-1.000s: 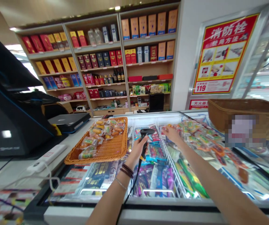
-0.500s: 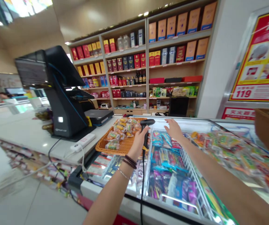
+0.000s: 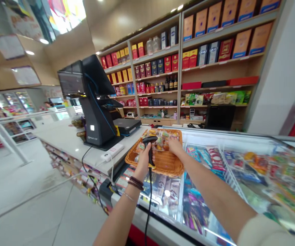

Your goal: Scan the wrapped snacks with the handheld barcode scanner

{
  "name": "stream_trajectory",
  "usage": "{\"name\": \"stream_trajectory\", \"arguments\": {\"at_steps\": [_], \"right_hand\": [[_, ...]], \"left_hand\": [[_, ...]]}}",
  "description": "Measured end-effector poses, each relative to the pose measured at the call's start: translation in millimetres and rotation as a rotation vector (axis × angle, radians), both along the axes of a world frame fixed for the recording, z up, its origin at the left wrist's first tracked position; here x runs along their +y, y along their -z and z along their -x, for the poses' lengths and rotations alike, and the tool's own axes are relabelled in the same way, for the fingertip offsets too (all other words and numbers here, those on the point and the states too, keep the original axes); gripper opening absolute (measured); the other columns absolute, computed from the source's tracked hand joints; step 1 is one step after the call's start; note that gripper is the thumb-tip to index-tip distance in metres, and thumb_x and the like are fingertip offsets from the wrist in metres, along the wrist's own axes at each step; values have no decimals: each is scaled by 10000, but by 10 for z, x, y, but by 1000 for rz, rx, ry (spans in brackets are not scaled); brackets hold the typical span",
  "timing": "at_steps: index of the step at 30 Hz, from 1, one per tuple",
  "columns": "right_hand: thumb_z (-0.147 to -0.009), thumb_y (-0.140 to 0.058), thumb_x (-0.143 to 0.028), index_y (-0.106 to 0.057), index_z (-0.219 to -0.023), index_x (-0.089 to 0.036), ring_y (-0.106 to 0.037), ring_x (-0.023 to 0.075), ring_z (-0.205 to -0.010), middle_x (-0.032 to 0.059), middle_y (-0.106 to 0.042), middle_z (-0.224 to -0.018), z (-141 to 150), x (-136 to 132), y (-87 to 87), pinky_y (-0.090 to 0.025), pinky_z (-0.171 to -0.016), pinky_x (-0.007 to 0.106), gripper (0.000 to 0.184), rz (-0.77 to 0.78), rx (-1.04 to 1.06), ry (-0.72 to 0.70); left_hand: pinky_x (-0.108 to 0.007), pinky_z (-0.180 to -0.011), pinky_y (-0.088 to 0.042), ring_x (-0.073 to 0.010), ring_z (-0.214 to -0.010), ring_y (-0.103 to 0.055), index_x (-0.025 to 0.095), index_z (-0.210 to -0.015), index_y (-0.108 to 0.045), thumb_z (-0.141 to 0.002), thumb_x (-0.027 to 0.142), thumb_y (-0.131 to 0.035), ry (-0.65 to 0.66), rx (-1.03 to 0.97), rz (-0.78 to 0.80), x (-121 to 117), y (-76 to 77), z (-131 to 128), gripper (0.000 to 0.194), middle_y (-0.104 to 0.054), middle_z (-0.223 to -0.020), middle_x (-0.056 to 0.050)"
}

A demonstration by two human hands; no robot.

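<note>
My left hand [image 3: 144,159] is wrapped round the grip of a black barcode scanner [image 3: 150,139], whose cord hangs straight down. The scanner's head is over the left part of an orange wicker basket [image 3: 169,164]. Clear-wrapped snacks [image 3: 160,139] lie toward the basket's back. Among these packets, at the back right of the basket, is my right hand [image 3: 175,146]. Its fingers are blurred and partly hidden, so whether they grip a packet does not show. Under the basket is the glass top of a freezer [image 3: 169,210].
A black register terminal [image 3: 97,112] stands on the white counter [image 3: 67,140] at left, with a white power strip [image 3: 113,152] near the counter's edge. Packaged ice creams [image 3: 196,208] fill the freezer's wire baskets. Shelves with boxes [image 3: 171,65] line the back wall.
My right hand has moved left from above the freezer into the basket among the snacks. The scanner has shifted left over the basket. The view has turned left.
</note>
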State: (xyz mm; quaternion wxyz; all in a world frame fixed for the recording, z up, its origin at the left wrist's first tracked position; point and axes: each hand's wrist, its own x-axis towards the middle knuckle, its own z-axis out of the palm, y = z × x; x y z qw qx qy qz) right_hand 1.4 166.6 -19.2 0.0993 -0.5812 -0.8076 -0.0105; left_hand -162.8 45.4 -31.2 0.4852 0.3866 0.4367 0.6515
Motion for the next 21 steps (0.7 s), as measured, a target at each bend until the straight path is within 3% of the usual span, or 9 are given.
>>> {"name": "stream_trajectory", "arguments": {"at_steps": [3, 7, 11, 16, 21], "right_hand": [[-971, -682, -60, -772, -1423, -86, -695, 342, -1442, 265, -723, -1542, -49, 22, -22, -536, -1137, 345, 462, 22, -21, -26], [-818, -931, -186, -877, -1066, -190, -810, 336, -1195, 147, -878, -1215, -137, 5, -10, -584, -996, 328, 253, 121, 65, -207], [-764, -977, -314, -822, -833, -203, -825, 296, -941, 49, -860, -869, -205, -61, 72, -615, -869, 340, 202, 270, 573, -363], [-764, -985, -461, -806, -888, -220, -815, 248, -877, 40, -855, -879, -482, -212, 169, -662, -850, 346, 324, 412, 1346, -241], [-870, -916, -388, -773, -834, -235, -822, 214, -860, 61, -852, -881, -1105, -328, 273, -680, -840, 299, 213, 377, 1622, 34]], "left_hand": [[-246, -453, -356, -114, -473, -474, 225, -724, -578, -730, 875, -876, 12, -36, 61, 26, 44, 6, 714, -522, -564, 20], [-250, -461, -356, -120, -480, -494, 224, -770, -598, -738, 853, -891, 1, -49, 63, 8, 17, -21, 695, -555, -595, 14], [-244, -467, -355, -101, -483, -472, 222, -800, -598, -762, 782, -918, -33, -58, -8, -54, -60, -66, 646, -568, -636, 27], [-230, -449, -338, -99, -481, -485, 217, -790, -588, -776, 706, -932, 19, -16, 32, -170, -184, -250, 599, -570, -636, 29], [-222, -440, -350, -86, -476, -487, 215, -808, -591, -682, 717, -974, 264, 11, 33, -255, -208, -716, 644, -591, -654, 32]]}}
